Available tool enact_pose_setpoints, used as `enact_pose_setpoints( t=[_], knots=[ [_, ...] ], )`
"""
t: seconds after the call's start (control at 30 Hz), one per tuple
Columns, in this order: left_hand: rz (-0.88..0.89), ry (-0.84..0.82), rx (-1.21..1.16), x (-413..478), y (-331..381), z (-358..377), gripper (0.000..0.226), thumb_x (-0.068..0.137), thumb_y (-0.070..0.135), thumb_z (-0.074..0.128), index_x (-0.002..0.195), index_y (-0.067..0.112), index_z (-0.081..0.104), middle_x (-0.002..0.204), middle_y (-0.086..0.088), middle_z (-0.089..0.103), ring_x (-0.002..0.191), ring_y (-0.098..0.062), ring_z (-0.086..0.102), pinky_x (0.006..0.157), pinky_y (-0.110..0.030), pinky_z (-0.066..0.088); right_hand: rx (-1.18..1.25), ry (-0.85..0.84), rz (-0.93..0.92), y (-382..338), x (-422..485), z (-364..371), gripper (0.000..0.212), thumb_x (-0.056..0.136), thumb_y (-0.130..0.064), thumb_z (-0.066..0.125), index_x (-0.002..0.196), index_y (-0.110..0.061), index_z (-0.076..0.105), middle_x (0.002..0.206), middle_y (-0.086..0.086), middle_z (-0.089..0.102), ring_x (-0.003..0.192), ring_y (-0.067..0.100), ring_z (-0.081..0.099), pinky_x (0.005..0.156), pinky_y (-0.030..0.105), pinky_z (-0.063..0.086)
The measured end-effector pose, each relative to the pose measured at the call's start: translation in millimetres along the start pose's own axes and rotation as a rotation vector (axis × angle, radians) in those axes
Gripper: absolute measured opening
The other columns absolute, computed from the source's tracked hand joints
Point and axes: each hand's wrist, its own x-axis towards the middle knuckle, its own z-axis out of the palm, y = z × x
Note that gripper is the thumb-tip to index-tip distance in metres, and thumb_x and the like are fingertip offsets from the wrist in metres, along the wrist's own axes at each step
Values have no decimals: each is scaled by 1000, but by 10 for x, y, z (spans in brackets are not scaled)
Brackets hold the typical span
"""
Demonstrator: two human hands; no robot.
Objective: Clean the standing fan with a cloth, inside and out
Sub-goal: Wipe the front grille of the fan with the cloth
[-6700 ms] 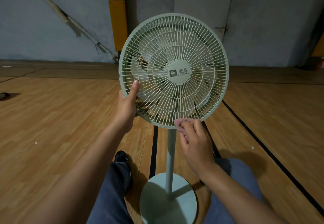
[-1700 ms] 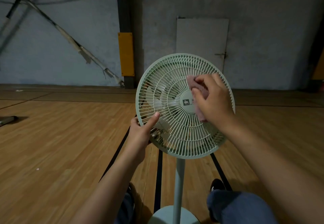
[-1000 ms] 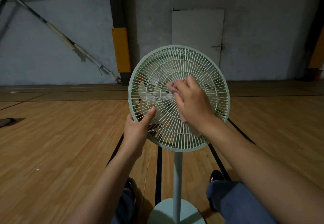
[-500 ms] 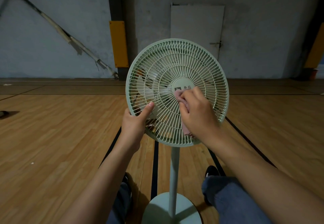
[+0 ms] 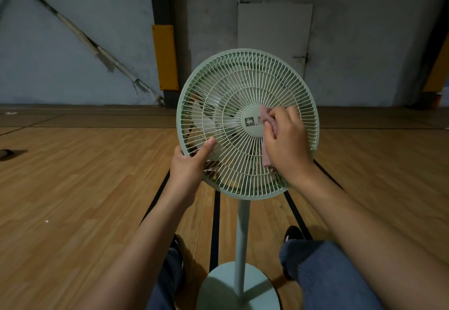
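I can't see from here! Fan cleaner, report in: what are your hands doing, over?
Left hand grips the grille rim, steadying the fan. Right hand presses the pink cloth on the front grille beside the hub badge. Nothing in the way.

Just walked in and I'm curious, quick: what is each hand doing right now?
Left hand: grips the lower left rim of the fan guard, thumb on the grille.
Right hand: holds the pink cloth against the grille, beside the centre badge.
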Motion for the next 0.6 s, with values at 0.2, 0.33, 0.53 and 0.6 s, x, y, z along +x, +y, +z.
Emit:
enact_pose_setpoints(
  t=[0.2,0.33,0.53,0.6],
  knots=[
    [15,-11,25,6,-5,61,71,80,56,91,137,25,62,118,3,81,103,-19,81,81,-42,67,16,-70,-83,-161,-345,105,14,99,-9,58,113,-7,61,114,7,55,86,17,61,71,32,60],
    [10,10,23,19,13,77,70,79,54,92,135,24,63,115,2,82,98,-20,82,73,-34,67,18,-94,-151,-282,-72,167,14,100,-5,63,114,-5,64,111,8,58,84,17,60,68,25,54],
    [1,10,36,42,13,41,67,81,52,92,134,24,63,114,1,82,98,-21,82,72,-36,67,0,-20,20,-106,302,77,11,106,-16,57,111,-9,64,109,-1,52,84,12,56,71,17,49],
    [4,5,32,40,3,22,67,81,53,92,134,24,63,114,2,82,98,-20,82,72,-35,67,-15,-9,61,11,277,0,11,107,-16,56,112,-9,63,112,2,54,90,15,58,77,26,54]
  ],
)
